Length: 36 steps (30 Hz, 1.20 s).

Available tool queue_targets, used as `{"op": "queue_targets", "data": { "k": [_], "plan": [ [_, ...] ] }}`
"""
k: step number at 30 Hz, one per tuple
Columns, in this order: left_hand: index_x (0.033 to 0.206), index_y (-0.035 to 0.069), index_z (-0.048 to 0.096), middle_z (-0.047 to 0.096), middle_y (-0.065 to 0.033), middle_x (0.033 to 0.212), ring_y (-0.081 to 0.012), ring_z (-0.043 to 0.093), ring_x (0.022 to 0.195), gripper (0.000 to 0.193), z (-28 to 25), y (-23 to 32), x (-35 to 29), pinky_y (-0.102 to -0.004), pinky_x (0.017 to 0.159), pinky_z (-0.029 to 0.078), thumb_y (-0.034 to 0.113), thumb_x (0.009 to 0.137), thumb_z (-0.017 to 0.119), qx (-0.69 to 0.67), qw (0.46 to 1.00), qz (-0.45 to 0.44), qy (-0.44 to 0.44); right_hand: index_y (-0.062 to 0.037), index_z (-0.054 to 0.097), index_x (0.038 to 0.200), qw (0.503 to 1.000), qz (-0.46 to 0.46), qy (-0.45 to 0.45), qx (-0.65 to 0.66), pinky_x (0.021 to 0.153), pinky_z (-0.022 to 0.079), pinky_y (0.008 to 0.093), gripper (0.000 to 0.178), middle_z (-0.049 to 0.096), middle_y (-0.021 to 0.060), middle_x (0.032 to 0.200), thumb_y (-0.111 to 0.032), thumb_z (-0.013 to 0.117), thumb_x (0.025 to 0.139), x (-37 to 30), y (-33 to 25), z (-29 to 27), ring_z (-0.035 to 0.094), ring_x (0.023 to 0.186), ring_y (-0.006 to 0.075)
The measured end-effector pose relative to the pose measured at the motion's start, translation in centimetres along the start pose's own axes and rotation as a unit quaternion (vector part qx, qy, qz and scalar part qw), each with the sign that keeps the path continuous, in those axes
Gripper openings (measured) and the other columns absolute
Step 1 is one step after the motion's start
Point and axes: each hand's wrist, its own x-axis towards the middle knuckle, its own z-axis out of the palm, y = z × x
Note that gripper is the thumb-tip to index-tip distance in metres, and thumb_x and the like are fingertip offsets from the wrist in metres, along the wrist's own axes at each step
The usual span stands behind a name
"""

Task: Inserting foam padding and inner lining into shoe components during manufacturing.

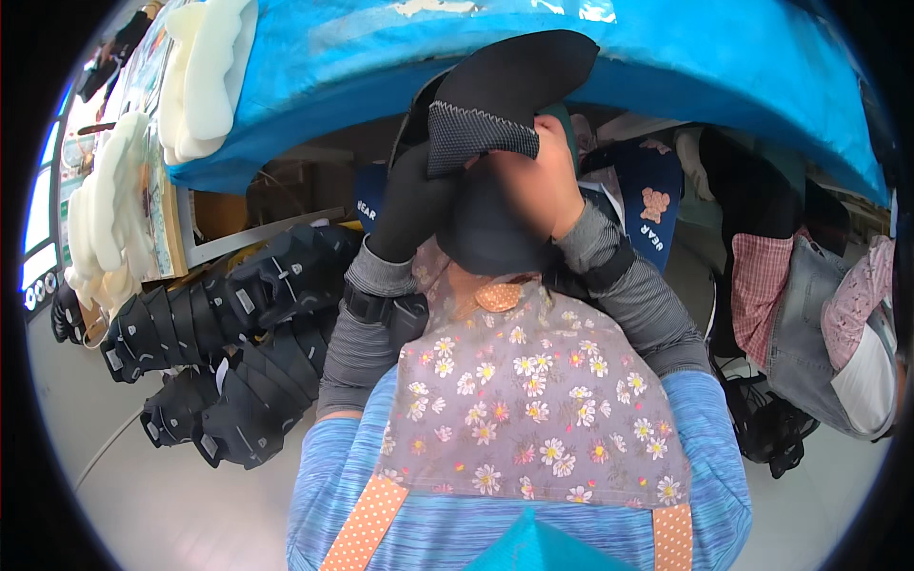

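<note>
I hold a black shoe upper (pixel 514 76) with a grey ribbed knit panel (pixel 476 135) up in front of my chest, under the edge of a blue table (pixel 724 67). My right hand (pixel 533 181) is bare and grips the upper from the right, just below the knit panel. Black fabric covers my left hand (pixel 409 205), which holds the upper's left side; I cannot tell whether that fabric is a glove. A dark rounded part of the upper (pixel 486 238) hangs between my wrists. Grey sleeves and a flowered apron (pixel 524 400) fill the lower middle.
Several stacked black shoe uppers (pixel 238 314) lie in rows at the left, more below them (pixel 228 409). White foam pieces (pixel 205 76) rest on the blue table's left end. At the right hang a grey bag (pixel 809 333) and a pink checked cloth (pixel 762 276).
</note>
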Motion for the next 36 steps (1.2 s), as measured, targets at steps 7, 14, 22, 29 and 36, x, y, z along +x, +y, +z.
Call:
{"op": "queue_targets", "data": {
  "k": [7, 14, 22, 29, 36],
  "plan": [
    [0.113, -0.003, 0.065, 0.069, -0.0095, 0.103, -0.0135, 0.062, 0.094, 0.031, 0.3, 1.4, 1.4, -0.0292, 0.083, 0.048, 0.02, 0.092, 0.064, 0.045, 0.985, -0.164, -0.023, -0.0086, 0.072, 0.1, 0.998, 0.046, -0.044, -0.021, 0.088, 0.042, 0.0426, 0.018, 0.068, 0.0129, 0.084, -0.017, 0.064, 0.087, 0.2, 1.2, 0.2, 0.062, 0.082, 0.0327],
    [0.115, -0.003, 0.064, 0.067, -0.0067, 0.103, -0.0128, 0.061, 0.093, 0.034, 0.1, -1.1, 1.6, -0.0271, 0.083, 0.047, 0.023, 0.092, 0.065, 0.008, 0.998, 0.041, -0.036, -0.0127, 0.073, 0.1, 0.997, 0.009, -0.054, -0.045, 0.088, 0.041, 0.0389, 0.022, 0.07, 0.0119, 0.086, -0.021, 0.054, 0.094, 0.4, 2.1, 1.4, 0.063, 0.081, 0.0287],
    [0.109, -0.003, 0.066, 0.07, -0.0077, 0.097, -0.0126, 0.062, 0.087, 0.031, 0.6, -0.2, -0.2, -0.0282, 0.077, 0.049, 0.023, 0.091, 0.065, -0.024, 0.995, -0.099, 0.009, -0.0097, 0.071, 0.097, 0.997, 0.06, -0.048, 0.006, 0.091, 0.037, 0.0364, 0.016, 0.071, 0.0086, 0.089, -0.018, 0.059, 0.091, 0.8, -1.1, -0.5, 0.063, 0.083, 0.0273],
    [0.108, -0.003, 0.067, 0.07, -0.0076, 0.096, -0.0127, 0.062, 0.085, 0.03, 0.7, -0.4, 1.0, -0.0274, 0.076, 0.048, 0.023, 0.091, 0.066, 0.038, 0.989, -0.142, 0.01, -0.0149, 0.072, 0.104, 0.995, -0.017, -0.07, -0.072, 0.085, 0.042, 0.039, 0.022, 0.069, 0.0094, 0.084, -0.021, 0.054, 0.094, 0.6, 1.8, 0.5, 0.064, 0.081, 0.0279],
    [0.112, -0.003, 0.065, 0.068, -0.0065, 0.101, -0.0124, 0.061, 0.09, 0.031, 0.5, -2.0, 1.0, -0.0264, 0.079, 0.048, 0.02, 0.09, 0.066, -0.08, 0.995, -0.062, -0.007, -0.0172, 0.074, 0.102, 0.999, -0.008, -0.051, -0.017, 0.085, 0.043, 0.0399, 0.024, 0.069, 0.009, 0.084, -0.021, 0.051, 0.094, 0.6, 2.7, 1.6, 0.064, 0.081, 0.0279]
  ]
}}
